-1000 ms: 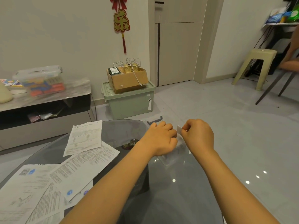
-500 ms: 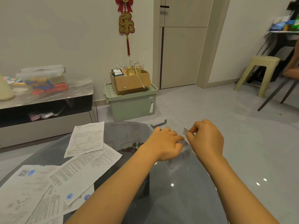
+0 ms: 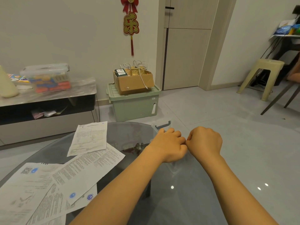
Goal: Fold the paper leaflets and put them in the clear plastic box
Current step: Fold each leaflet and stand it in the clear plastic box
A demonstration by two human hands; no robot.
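Fists, left hand and right hand, curl knuckle to knuckle above the clear plastic box; whether the fingers hold anything, I cannot tell. Printed paper leaflets lie flat left of it on the round smoked-glass surface.

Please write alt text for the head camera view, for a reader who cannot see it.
Over a clear plastic box on a round glass table, a person's left hand and right hand meet, fingers curled; what they hold is hidden. Unfolded paper leaflets lie on the table's left side.
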